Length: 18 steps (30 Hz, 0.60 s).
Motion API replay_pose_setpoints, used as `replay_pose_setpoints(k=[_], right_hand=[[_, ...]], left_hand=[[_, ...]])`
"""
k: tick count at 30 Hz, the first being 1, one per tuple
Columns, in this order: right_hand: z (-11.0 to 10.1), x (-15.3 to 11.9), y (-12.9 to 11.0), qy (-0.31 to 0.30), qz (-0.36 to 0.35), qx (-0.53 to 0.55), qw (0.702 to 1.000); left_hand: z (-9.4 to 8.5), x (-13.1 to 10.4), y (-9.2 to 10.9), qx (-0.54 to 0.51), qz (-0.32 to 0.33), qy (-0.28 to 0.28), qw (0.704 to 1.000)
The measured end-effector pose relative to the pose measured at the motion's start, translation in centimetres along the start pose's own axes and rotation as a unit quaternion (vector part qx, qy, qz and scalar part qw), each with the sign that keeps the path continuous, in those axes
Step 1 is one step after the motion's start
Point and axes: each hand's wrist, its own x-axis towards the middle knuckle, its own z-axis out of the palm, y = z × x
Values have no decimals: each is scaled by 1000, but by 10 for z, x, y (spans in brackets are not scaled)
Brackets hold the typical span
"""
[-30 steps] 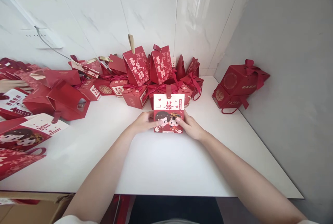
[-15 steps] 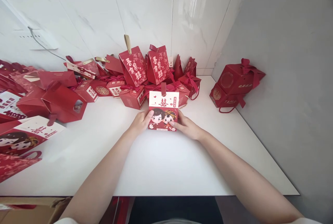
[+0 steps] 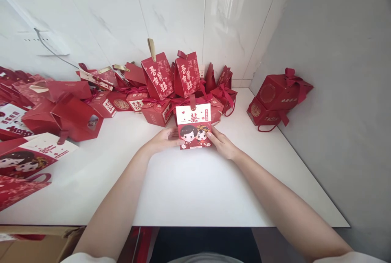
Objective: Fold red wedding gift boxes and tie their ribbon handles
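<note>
A red and white gift box with two cartoon figures and a ribbon loop on top stands upright at the middle of the white table. My left hand grips its left side, the thumb near the lower left corner of the front and the other fingers partly hidden behind. On the right side, my right hand holds the box with the thumb on its front edge. Just behind it sit several red boxes, among them a low box with a bow.
Two tall red boxes rest on the row behind. Two stacked red boxes stand at the right by the grey wall. Many red boxes crowd the left, including an orange-red one. A cardboard box lies below the front edge.
My left thumb has slid down the front of the box, and the left fingers have spread behind it. The box and my right hand stay in nearly the same place.
</note>
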Motion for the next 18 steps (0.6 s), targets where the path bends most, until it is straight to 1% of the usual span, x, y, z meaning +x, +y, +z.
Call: replay_pose_setpoints(k=[8, 12, 18], right_hand=[[-1, 0, -2, -3, -4, 5, 1000], [-1, 0, -2, -1, -3, -1, 1000], [-1, 0, -1, -2, 1, -5, 1000]], left_hand=[[-1, 0, 1, 13, -22, 12, 1000], [-1, 0, 2, 9, -18, 10, 1000], [1, -1, 5, -5, -19, 25, 999]])
